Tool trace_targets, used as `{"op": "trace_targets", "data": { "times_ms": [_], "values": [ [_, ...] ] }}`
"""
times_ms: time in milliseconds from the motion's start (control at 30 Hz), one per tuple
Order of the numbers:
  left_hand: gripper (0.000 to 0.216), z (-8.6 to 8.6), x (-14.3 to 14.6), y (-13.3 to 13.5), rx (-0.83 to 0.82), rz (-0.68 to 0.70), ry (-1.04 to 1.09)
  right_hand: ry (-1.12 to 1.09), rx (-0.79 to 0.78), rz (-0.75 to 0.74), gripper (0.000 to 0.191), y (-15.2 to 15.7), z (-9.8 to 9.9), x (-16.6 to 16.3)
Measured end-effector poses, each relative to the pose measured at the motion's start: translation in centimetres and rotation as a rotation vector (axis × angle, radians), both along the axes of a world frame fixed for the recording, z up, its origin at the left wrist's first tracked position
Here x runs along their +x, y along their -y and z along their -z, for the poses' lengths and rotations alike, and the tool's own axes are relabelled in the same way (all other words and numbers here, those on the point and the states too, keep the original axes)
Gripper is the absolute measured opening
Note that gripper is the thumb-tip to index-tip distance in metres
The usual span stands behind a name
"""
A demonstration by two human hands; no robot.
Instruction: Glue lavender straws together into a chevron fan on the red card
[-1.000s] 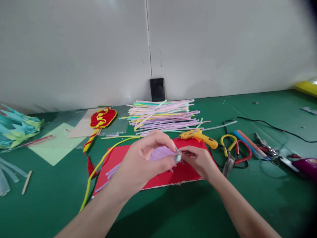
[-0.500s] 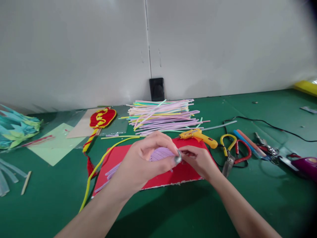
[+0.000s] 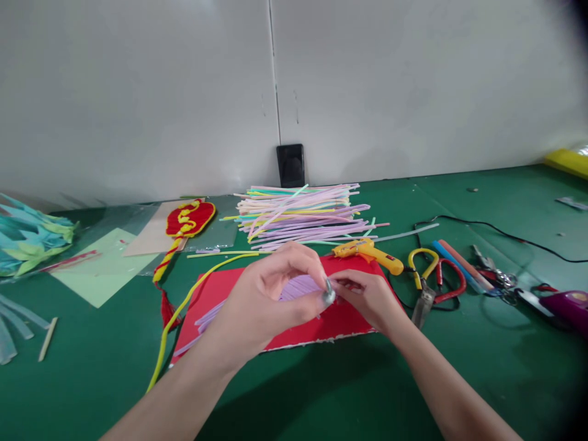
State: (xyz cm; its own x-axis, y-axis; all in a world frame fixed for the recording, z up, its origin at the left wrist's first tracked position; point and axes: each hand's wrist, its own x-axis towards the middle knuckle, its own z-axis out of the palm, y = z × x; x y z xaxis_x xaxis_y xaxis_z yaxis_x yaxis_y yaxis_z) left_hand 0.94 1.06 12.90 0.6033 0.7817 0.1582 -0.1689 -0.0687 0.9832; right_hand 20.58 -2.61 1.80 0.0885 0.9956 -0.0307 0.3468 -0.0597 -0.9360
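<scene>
My left hand (image 3: 271, 297) is raised over a red board (image 3: 298, 335), thumb and forefinger pinched together. Right beside its fingertips, my right hand (image 3: 370, 297) has its fingers bent and closed. Whatever lies between the fingers of either hand is too small or hidden to name. Through the gap of my left hand shows a panel of purple pipe cleaners (image 3: 298, 288) laid side by side; I cannot tell whether it is held or rests on the board. Loose purple pipe cleaners (image 3: 210, 318) lie on the board's left part, partly behind my left wrist.
Behind the board is a pile of pastel pipe cleaners (image 3: 303, 214), with a phone (image 3: 291, 165) against the wall. A yellow glue gun (image 3: 367, 252) and scissors (image 3: 427, 288) lie right. A red-yellow fan (image 3: 190, 219) and yellow cord (image 3: 169, 331) lie left.
My left fingertips have shifted very slightly to the left, and the right fingertips with them. The things on the table stay where they were.
</scene>
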Motion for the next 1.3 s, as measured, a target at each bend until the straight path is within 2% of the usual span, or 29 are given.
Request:
{"op": "trace_targets", "data": {
  "times_ms": [400, 600, 767, 1300],
  "values": [
    [0.021, -0.5, -0.5, -0.5, -0.031, -0.053, 0.056, 0.039, 0.023, 0.012, 0.017, -0.1, -0.2, -0.2],
    [0.011, -1.0, -1.8, -1.3, 0.018, -0.169, 0.121, 0.077, 0.028, 0.035, 0.019, 0.0, -0.4, -0.4],
    [0.016, -1.5, -2.1, -1.5, 0.063, -0.229, 0.179, 0.081, 0.044, 0.005, 0.021, 0.0, -0.3, -0.2],
    [0.016, -1.5, -2.6, -2.3, 0.05, -0.226, 0.256, 0.08, 0.025, -0.003, 0.022, -0.1, -0.3, -0.3]
  ]
}}
